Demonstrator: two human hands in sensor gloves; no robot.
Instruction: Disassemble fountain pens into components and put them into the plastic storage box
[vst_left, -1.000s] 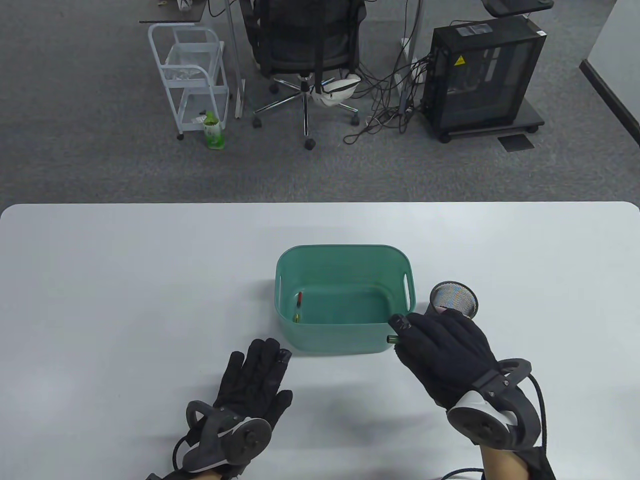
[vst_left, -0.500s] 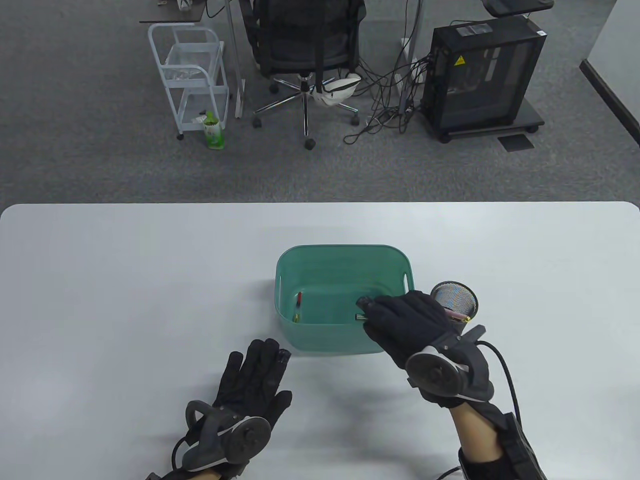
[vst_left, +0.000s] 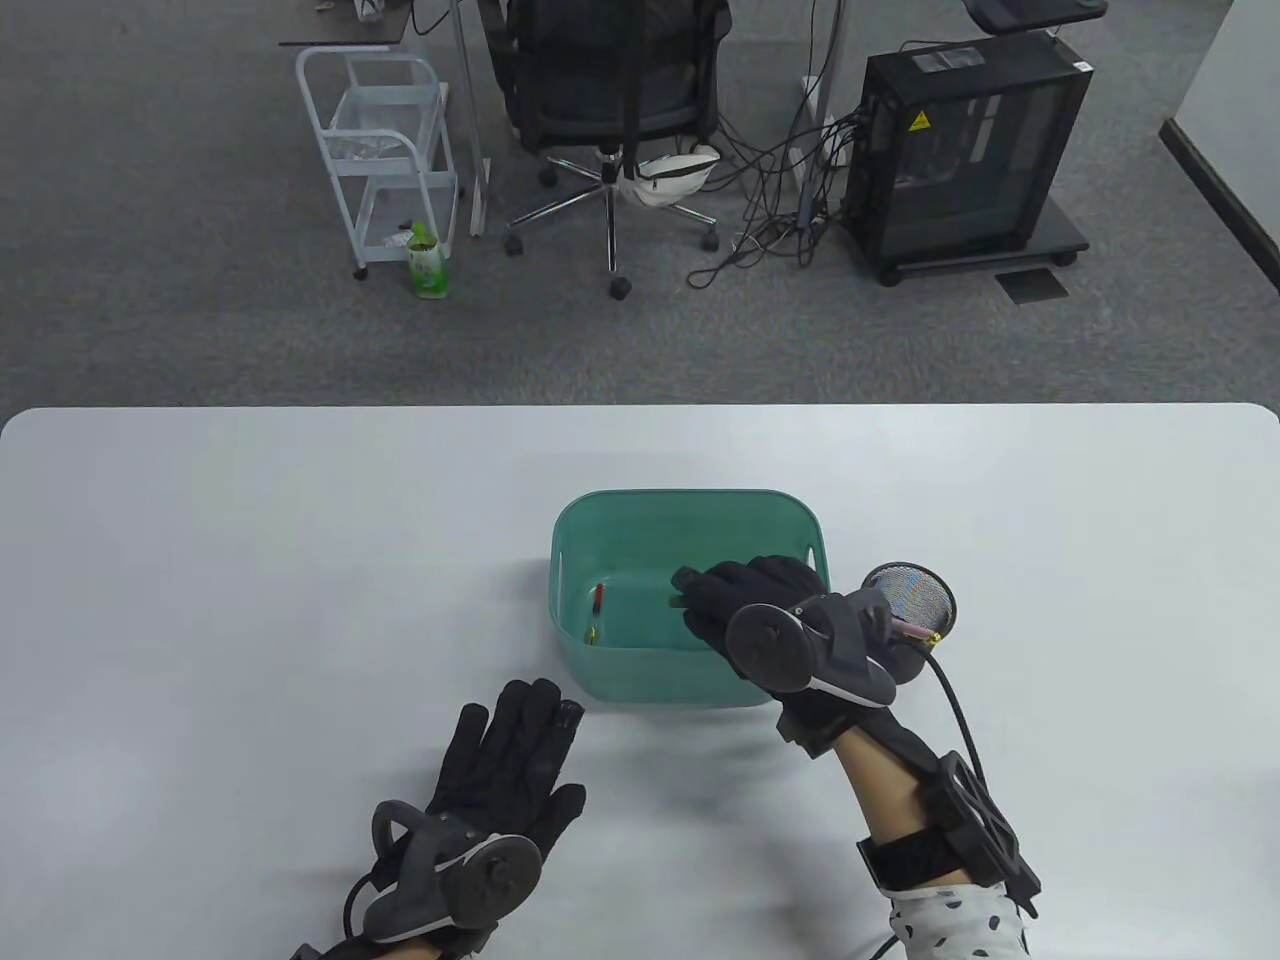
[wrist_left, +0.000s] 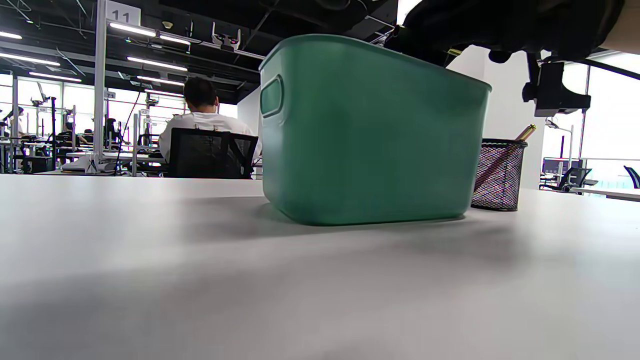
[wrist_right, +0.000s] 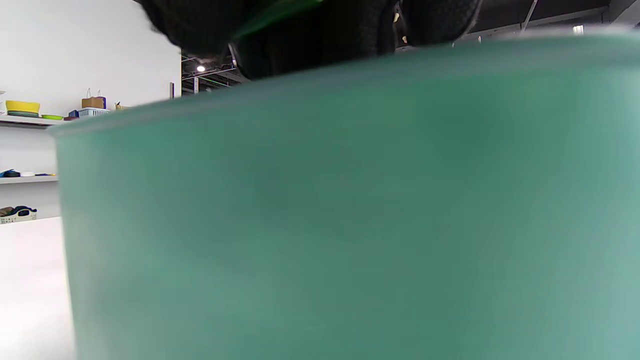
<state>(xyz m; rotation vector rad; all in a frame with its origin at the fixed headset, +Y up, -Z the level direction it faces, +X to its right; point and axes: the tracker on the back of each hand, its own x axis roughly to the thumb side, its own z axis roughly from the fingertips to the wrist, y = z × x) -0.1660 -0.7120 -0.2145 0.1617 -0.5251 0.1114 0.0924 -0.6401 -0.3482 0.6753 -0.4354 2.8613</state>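
My right hand (vst_left: 745, 600) has swung in over the green box (vst_left: 640, 505) since a moment ago, when it was still at the box's near right corner. Its fingers curl round a green pen part (vst_left: 676, 600), just a sliver showing at the fingertips, above the box floor. My left hand (vst_left: 505, 765) hasn't moved: flat, fingers spread on the table (vst_left: 250, 560), just short of the box's near left corner. Plenty of bare table left of the box. On the box's right, the mesh cup (vst_left: 915, 600) stands close, a pink pen (vst_left: 912, 632) leaning in it. Red and yellow pieces (vst_left: 596, 612) lie by the box's left wall.
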